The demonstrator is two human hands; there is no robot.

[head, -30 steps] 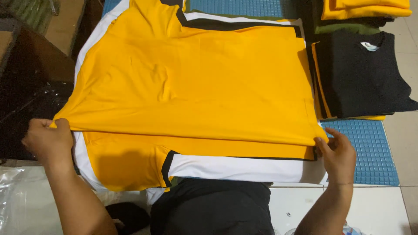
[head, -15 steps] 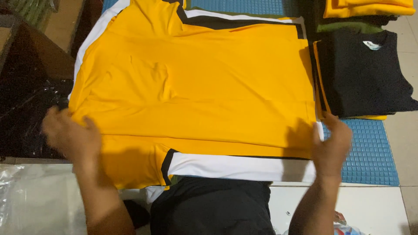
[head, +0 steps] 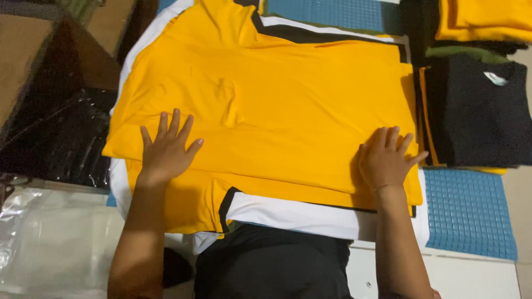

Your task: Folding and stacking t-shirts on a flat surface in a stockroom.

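Note:
A yellow shirt (head: 277, 105) with white and black trim lies spread on the blue textured mat (head: 471, 216), its near part folded over. My left hand (head: 166, 149) presses flat on the folded yellow cloth at the left, fingers spread. Flat on the cloth near the right edge rests my right hand (head: 388, 158), fingers apart too. Neither hand grips anything. A white band with black edging (head: 293, 213) shows under the fold, close to me.
A black folded garment (head: 482, 116) lies at the right, with a yellow folded stack (head: 487, 19) behind it. Black plastic wrap (head: 61, 138) and a cardboard box (head: 22, 61) sit at the left. A clear plastic bag (head: 50, 238) lies near left.
Both hands let go of the fold's outer corners and moved inward onto the shirt. They now lie flat with fingers spread on the folded cloth.

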